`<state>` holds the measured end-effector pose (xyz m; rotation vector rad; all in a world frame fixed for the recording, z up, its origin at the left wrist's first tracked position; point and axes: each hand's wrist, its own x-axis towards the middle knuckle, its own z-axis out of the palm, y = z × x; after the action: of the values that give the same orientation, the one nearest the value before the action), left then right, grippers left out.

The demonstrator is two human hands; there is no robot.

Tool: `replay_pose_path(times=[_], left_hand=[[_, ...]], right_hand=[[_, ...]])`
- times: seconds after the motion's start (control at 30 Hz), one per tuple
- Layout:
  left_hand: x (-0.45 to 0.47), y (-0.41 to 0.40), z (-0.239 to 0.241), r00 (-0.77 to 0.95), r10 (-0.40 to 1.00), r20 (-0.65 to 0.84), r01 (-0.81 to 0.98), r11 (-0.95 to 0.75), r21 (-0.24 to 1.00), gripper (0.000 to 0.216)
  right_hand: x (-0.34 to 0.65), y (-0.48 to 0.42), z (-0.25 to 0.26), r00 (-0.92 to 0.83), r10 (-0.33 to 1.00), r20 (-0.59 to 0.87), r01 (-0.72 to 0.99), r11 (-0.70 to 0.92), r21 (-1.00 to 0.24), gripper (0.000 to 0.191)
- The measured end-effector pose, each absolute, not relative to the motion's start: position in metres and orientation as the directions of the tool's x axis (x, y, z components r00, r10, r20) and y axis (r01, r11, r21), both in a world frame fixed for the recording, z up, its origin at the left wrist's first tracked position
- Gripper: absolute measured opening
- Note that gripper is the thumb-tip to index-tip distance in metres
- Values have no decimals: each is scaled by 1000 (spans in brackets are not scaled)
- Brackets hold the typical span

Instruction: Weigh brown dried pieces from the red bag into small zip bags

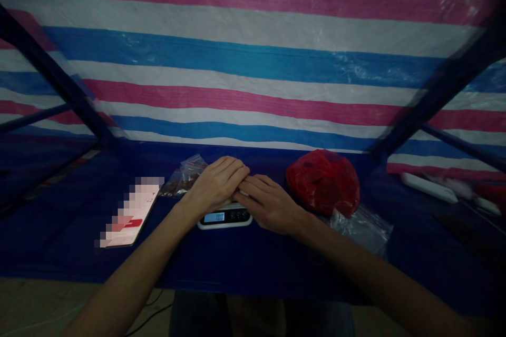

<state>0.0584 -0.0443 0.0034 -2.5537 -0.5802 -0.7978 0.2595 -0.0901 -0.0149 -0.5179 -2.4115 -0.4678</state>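
The left hand point(215, 185) and right hand point(269, 203) are brought together, palms down, with the right hand's fingers point(253, 188) meeting the left's fingertips just above the far edge of a small digital scale point(225, 216). Whether anything is pinched between them is hidden by the fingers, so I cannot tell if they grip something or only touch. A pale sliver shows at the join, too small to identify. The scale sits directly under the hands, its lit readout point(214, 216) facing the person, the digits too dim to read with certainty. Just left and far of the left hand lies a clear plastic bag point(184, 177) holding something brown, while a pixelated flat slip point(128, 213) lies further left. To the right is a bunched red plastic bag point(322, 183), and near it a clear bag point(361, 229) lies flat-ish. All of this rests on a dark blue tarp point(79, 253) – a striped pink, white and blue sheet point(245, 63) hangs beyond, and a white power strip point(429, 188) lies far right.
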Motion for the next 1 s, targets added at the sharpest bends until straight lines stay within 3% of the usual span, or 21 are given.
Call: replay_pose_path(times=[0.07,0.13,0.2,0.27,0.37,0.57,0.67,0.83,1.0], left_hand=[[48,-36,6,653,327,683,601,-773,-204,26],[37,-27,8,558,424,714,706,-694,-140,28],[28,-17,7,498,516,697,775,-626,-91,33],[20,-8,3,467,584,665,810,-584,-56,37],[14,2,-7,428,648,630,825,-565,21,37],[20,13,-28,302,715,630,805,-545,233,27],[26,12,-32,298,727,619,770,-566,294,27],[49,0,-21,389,709,589,717,-634,290,21],[81,-4,-8,453,696,557,729,-649,219,21]], right_hand=[[262,-89,-10,-599,269,754,473,879,62,35],[261,-84,-7,-439,395,807,513,848,-136,33],[255,-73,-8,-335,559,759,562,765,-315,28],[249,-58,-14,-317,689,652,601,678,-424,39],[241,-38,-30,-311,803,509,645,572,-508,59],[234,-23,-45,-241,856,456,644,493,-585,30],[237,-27,-42,-208,847,489,565,512,-647,26],[253,-40,-29,-93,868,487,321,489,-811,29],[274,-44,-24,-46,863,503,139,504,-853,34]])
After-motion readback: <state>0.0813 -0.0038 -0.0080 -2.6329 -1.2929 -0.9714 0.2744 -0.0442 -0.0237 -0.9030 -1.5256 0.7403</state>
